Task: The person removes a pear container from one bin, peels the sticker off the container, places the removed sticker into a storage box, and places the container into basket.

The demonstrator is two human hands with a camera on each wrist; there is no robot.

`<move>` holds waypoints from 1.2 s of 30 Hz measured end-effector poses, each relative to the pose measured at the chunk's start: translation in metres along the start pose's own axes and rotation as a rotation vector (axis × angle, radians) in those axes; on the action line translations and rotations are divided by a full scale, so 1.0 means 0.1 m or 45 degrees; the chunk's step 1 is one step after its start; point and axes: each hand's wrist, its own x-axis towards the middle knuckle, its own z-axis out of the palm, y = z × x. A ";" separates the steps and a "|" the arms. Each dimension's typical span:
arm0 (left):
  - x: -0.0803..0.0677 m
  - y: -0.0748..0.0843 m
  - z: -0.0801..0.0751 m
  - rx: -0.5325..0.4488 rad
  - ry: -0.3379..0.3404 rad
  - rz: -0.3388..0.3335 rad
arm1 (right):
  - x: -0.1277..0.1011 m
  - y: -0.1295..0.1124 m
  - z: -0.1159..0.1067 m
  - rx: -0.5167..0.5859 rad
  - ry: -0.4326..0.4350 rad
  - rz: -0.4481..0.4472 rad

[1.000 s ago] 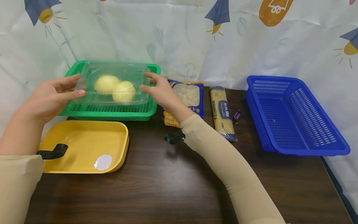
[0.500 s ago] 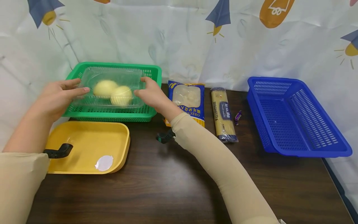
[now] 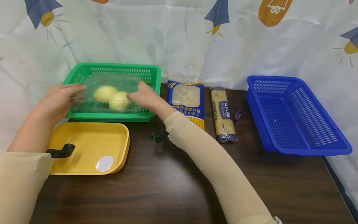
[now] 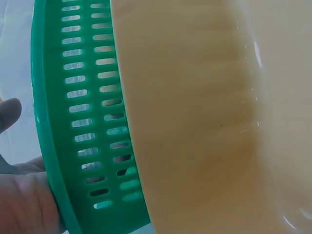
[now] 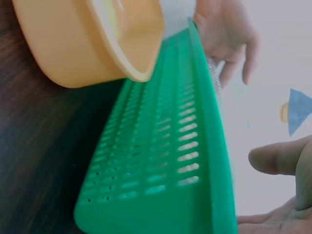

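Note:
A clear plastic clamshell box (image 3: 112, 81) lies tilted inside the green basket (image 3: 158, 84). Through its lid show two pale yellow, round, bun-like pieces (image 3: 104, 92); one has ridged sides. My left hand (image 3: 61, 98) holds the box's left end, with some fingers hidden beside it. At the opposite end my right hand (image 3: 145, 96) grips the box, thumb on the near side. In the left wrist view, the basket wall (image 4: 53, 122) hides most of the left hand (image 4: 24, 200). The right wrist view has the right hand's thumb (image 5: 275, 157) above the basket rim.
A yellow tray (image 3: 89, 143) with a white round sticker (image 3: 104, 164) stands before the basket. To the right lie a blue orecchiette bag (image 3: 185, 96), a spaghetti pack (image 3: 223, 115) and a purple-wrapped candy (image 3: 237, 117). A blue basket (image 3: 299, 81) stands far right, near a patterned curtain (image 3: 184, 37).
Both hands have lowered the clear box toward me, deeper into the green basket. The right hand has shifted left and uncovered more of the orecchiette bag.

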 end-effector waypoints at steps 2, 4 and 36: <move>0.01 -0.01 0.00 0.021 -0.017 -0.016 | 0.01 0.01 -0.01 0.025 -0.025 0.009; 0.01 -0.01 0.00 0.030 -0.028 -0.028 | 0.03 0.02 -0.03 0.038 -0.047 0.007; -0.08 0.24 0.50 0.660 0.308 0.268 | -0.26 0.29 -0.39 0.077 0.188 -0.369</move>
